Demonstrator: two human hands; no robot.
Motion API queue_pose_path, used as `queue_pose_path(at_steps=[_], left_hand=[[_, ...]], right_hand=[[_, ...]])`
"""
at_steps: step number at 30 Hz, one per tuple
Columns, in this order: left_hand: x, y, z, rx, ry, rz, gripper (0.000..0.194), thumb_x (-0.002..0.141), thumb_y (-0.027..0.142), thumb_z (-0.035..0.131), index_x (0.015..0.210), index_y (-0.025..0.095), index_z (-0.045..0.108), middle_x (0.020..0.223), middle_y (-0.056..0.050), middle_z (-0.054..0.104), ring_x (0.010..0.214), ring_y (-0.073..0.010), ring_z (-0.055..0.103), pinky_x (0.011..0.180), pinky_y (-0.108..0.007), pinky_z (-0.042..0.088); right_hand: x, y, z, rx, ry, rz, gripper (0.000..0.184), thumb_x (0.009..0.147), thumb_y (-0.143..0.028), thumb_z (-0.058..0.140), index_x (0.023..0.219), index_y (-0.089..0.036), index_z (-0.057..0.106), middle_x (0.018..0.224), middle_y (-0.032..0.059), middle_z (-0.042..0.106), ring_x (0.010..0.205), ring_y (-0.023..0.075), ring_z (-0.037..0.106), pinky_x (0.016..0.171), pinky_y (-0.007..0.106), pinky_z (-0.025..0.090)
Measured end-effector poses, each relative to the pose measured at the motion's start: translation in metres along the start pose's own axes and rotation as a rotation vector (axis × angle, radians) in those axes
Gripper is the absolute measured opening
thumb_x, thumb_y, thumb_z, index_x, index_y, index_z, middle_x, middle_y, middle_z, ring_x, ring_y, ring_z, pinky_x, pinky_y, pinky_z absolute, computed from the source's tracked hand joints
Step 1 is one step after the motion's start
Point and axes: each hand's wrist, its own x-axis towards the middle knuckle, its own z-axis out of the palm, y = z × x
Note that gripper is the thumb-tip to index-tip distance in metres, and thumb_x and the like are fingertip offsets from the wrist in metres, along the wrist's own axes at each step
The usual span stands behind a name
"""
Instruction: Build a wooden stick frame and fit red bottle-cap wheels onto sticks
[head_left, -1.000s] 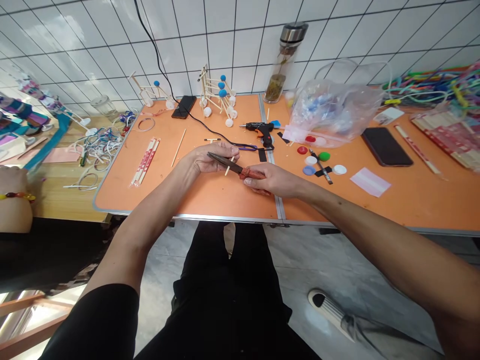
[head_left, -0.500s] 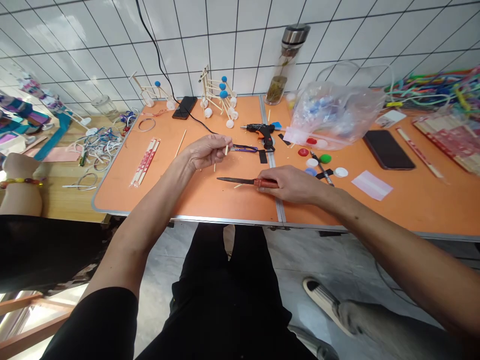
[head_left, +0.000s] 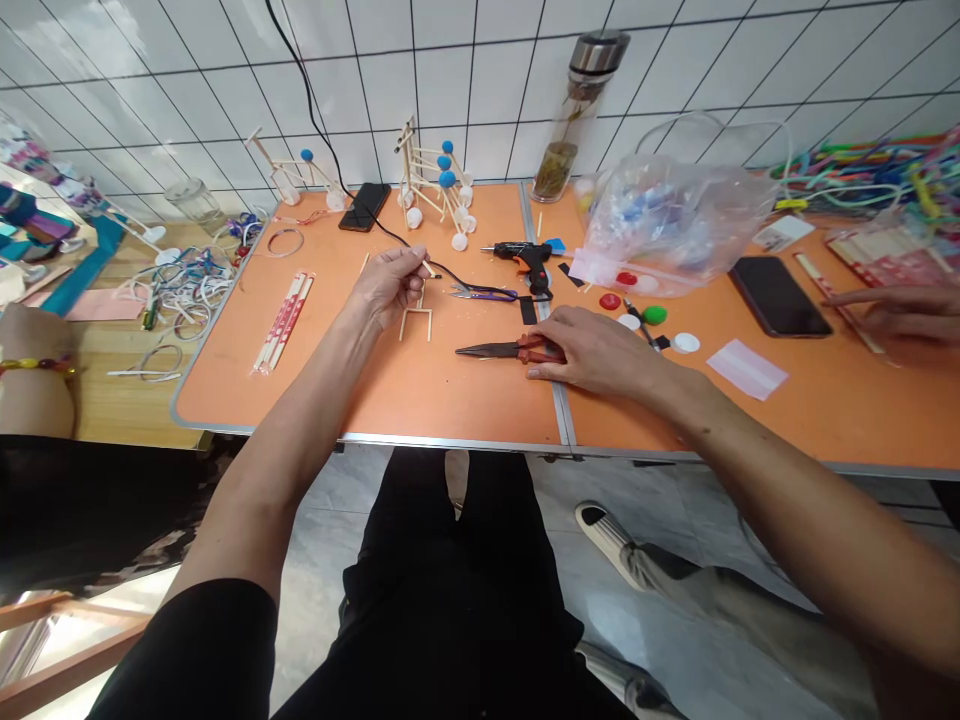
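Note:
My left hand (head_left: 390, 285), fingers pinched, has a short wooden stick (head_left: 428, 268) between thumb and forefinger. Below its fingertips, a small frame of thin sticks (head_left: 417, 311) lies on the orange table (head_left: 390, 400); the hand hides part of it. My right hand (head_left: 589, 345) is closed around the red handles of long-nose pliers (head_left: 491, 350). Their dark jaws point left, close to the tabletop. Between and beyond my hands are scissors with purple handles (head_left: 491, 294) and a black and orange glue gun (head_left: 529, 262).
Stick models with white wheels (head_left: 435, 185) stand near the wall beside a phone (head_left: 365, 207). Wrapped sticks (head_left: 283, 325) lie left. To the right are bottle caps (head_left: 654, 315), a plastic bag (head_left: 675, 220), another phone (head_left: 780, 297) and a co-worker's hand (head_left: 907, 315).
My left hand has shifted left and slightly back with the stick, uncovering the stick frame. My right hand and the pliers have moved a little right. A co-worker's hand has entered at right.

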Motion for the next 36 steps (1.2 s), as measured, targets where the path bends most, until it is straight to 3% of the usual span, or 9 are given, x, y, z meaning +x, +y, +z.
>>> queue_pose_path(at_steps=[4, 7, 11, 15, 19, 23, 28, 32, 36], left_hand=[[0.000, -0.013, 0.001, 0.061, -0.008, 0.099, 0.038, 0.102, 0.025, 0.096, 0.074, 0.017, 0.071, 0.065, 0.003, 0.074, 0.043, -0.0023, 0.053, 0.045, -0.015, 0.041], [-0.004, -0.022, 0.005, 0.092, -0.027, 0.157, 0.037, 0.099, 0.028, 0.099, 0.073, 0.017, 0.075, 0.067, 0.002, 0.076, 0.045, -0.0027, 0.054, 0.047, -0.016, 0.043], [-0.010, -0.028, 0.010, 0.141, -0.047, 0.200, 0.037, 0.098, 0.029, 0.099, 0.071, 0.018, 0.077, 0.066, 0.002, 0.074, 0.048, -0.0037, 0.053, 0.050, -0.017, 0.044], [-0.012, -0.022, 0.007, 0.189, -0.022, 0.238, 0.039, 0.105, 0.025, 0.089, 0.069, 0.018, 0.076, 0.062, 0.002, 0.070, 0.051, -0.0050, 0.051, 0.054, -0.019, 0.042], [-0.007, -0.010, -0.011, 0.302, 0.102, 0.298, 0.035, 0.105, 0.035, 0.089, 0.077, 0.020, 0.076, 0.077, -0.001, 0.077, 0.058, -0.0084, 0.055, 0.058, -0.023, 0.041], [0.000, -0.009, -0.027, 0.728, 0.239, 0.388, 0.033, 0.100, 0.018, 0.082, 0.070, 0.021, 0.067, 0.071, 0.000, 0.066, 0.068, -0.0144, 0.055, 0.069, -0.029, 0.039], [0.001, -0.020, -0.021, 1.251, 0.239, 0.247, 0.033, 0.098, 0.030, 0.084, 0.073, 0.024, 0.064, 0.086, -0.006, 0.071, 0.085, -0.0245, 0.059, 0.078, -0.038, 0.033], [0.005, -0.030, -0.014, 1.363, 0.246, 0.206, 0.040, 0.095, 0.041, 0.085, 0.070, 0.027, 0.057, 0.094, -0.012, 0.074, 0.098, -0.0339, 0.069, 0.086, -0.043, 0.041], [0.013, -0.035, -0.015, 1.422, 0.246, 0.205, 0.037, 0.089, 0.035, 0.085, 0.069, 0.027, 0.055, 0.101, -0.017, 0.081, 0.108, -0.0407, 0.077, 0.093, -0.048, 0.051]], right_hand=[[0.014, -0.020, -0.011, 0.185, 0.182, 0.051, 0.031, 0.104, -0.042, 0.079, 0.128, -0.022, 0.083, 0.140, 0.0195, 0.080, 0.122, 0.0402, 0.075, 0.100, 0.051, 0.056], [0.043, -0.049, -0.015, 0.394, 0.341, 0.094, 0.018, 0.102, -0.034, 0.080, 0.115, -0.023, 0.082, 0.118, 0.0133, 0.084, 0.107, 0.0334, 0.076, 0.097, 0.048, 0.057], [0.094, -0.081, -0.013, 0.590, 0.402, 0.033, 0.015, 0.103, -0.033, 0.083, 0.111, -0.023, 0.077, 0.114, 0.0104, 0.085, 0.102, 0.0284, 0.075, 0.095, 0.043, 0.058], [0.124, -0.088, -0.006, 0.628, 0.425, 0.010, 0.008, 0.104, -0.028, 0.079, 0.108, -0.023, 0.075, 0.106, 0.0088, 0.084, 0.097, 0.0267, 0.074, 0.094, 0.040, 0.055], [0.127, -0.073, 0.005, 0.572, 0.459, 0.055, 0.023, 0.100, -0.017, 0.068, 0.120, -0.019, 0.080, 0.106, 0.0095, 0.085, 0.101, 0.0296, 0.075, 0.098, 0.041, 0.053], [0.124, -0.056, 0.017, 0.479, 0.442, 0.095, 0.016, 0.103, -0.020, 0.063, 0.106, -0.021, 0.078, 0.112, 0.0139, 0.086, 0.106, 0.0344, 0.075, 0.093, 0.044, 0.050], [0.124, -0.054, 0.024, 0.398, 0.437, 0.142, 0.014, 0.106, -0.023, 0.062, 0.107, -0.022, 0.076, 0.119, 0.0174, 0.086, 0.112, 0.0383, 0.076, 0.093, 0.047, 0.051], [0.122, -0.060, 0.026, 0.338, 0.461, 0.105, 0.014, 0.109, -0.024, 0.061, 0.107, -0.024, 0.075, 0.120, 0.0162, 0.086, 0.113, 0.0375, 0.074, 0.091, 0.047, 0.050], [0.119, -0.066, 0.025, 0.309, 0.431, 0.088, 0.012, 0.111, -0.023, 0.062, 0.110, -0.024, 0.074, 0.124, 0.0159, 0.086, 0.115, 0.0370, 0.074, 0.089, 0.046, 0.048]])
